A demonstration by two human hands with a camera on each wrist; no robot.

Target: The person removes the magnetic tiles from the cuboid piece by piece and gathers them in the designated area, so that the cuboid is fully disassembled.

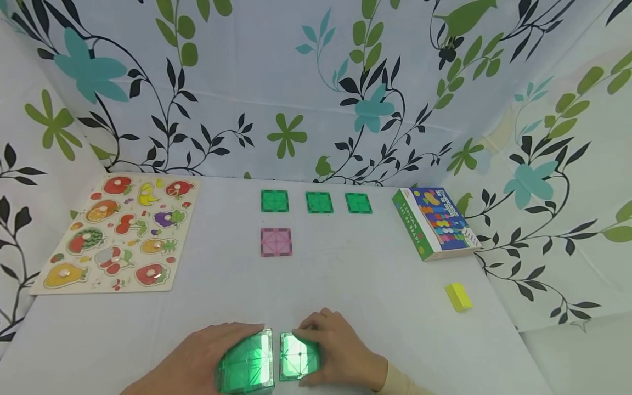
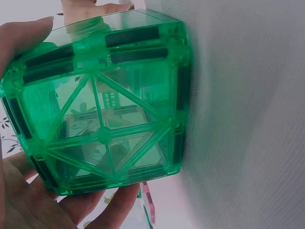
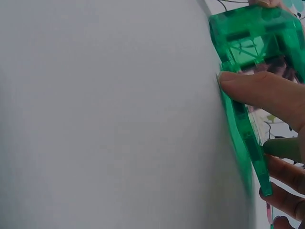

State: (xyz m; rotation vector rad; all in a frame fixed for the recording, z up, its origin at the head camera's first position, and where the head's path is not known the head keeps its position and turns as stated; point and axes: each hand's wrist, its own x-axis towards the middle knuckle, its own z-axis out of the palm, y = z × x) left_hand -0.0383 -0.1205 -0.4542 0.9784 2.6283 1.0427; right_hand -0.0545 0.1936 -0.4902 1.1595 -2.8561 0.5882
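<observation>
My left hand [image 1: 195, 356] grips a box built of translucent green magnetic tiles [image 1: 245, 365] at the front of the table. Seen from the left wrist, the box [image 2: 102, 136] shows a square face with crossing ribs, and the fingers curl round its side. Just to its right, my right hand [image 1: 343, 351] holds a single green magnetic tile [image 1: 299, 356] by its edges, thumb and fingers spread along it. A narrow gap separates tile and box in the head view. From the right wrist, the tile [image 3: 250, 145] appears nearly edge-on, low over the white surface.
Farther back lie three green tiles [image 1: 275, 201] in a row and a pink tile [image 1: 276, 242]. A wooden fruit puzzle board [image 1: 180, 241] lies on the left. To the right are a colourful box [image 1: 436, 222] and a yellow block [image 1: 458, 297]. Patterned cloth [image 1: 276, 71] encloses the table.
</observation>
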